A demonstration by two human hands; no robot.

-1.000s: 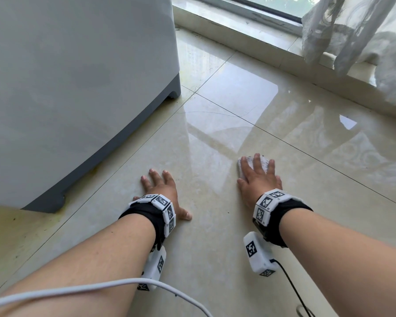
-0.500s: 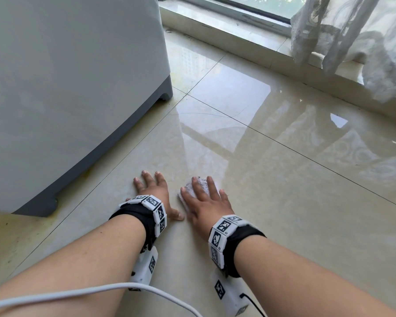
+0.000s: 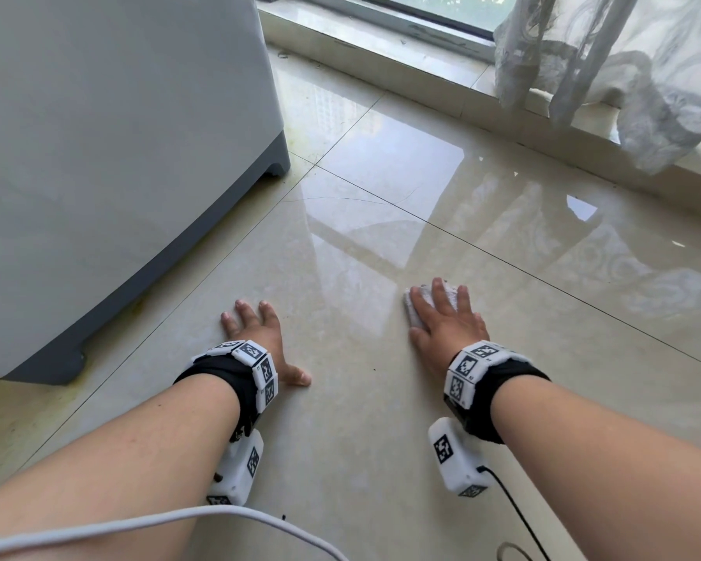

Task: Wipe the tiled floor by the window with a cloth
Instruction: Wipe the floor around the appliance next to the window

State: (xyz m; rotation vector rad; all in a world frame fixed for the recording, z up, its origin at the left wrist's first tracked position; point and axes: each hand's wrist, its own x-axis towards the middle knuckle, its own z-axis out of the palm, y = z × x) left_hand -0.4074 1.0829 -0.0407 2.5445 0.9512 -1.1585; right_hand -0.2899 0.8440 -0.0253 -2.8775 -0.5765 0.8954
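On my feed I see both bare hands down on the glossy beige tiled floor (image 3: 365,419), on the same large tile. The right hand (image 3: 448,325) lies flat with straight, slightly spread fingers on top of a small crumpled white cloth (image 3: 414,308) and presses it to the tile; nothing is curled round it, so the hand is open and only bears down on it. The cloth peeps out past the fingertips and at the thumb side of the hand, on the near side of the dark grout line that runs across the floor towards the right. The left hand (image 3: 260,338) rests palm down on bare tile, well apart from the cloth, fingers straight and thumb stuck out to the right, holding nothing. Each wrist wears a black band with white marker-printed blocks (image 3: 471,369), and a white marker box (image 3: 454,459) hangs under each forearm; a thin black lead (image 3: 519,516) trails from the right one. A white cable (image 3: 146,522) crosses the left forearm at the bottom of my view. To the left stands a large pale grey appliance with a darker grey base (image 3: 118,164), close to the left hand. Beyond the tiles runs the low stone window ledge (image 3: 381,46), with a sheer white lace curtain (image 3: 632,74) bunched on it at the right.
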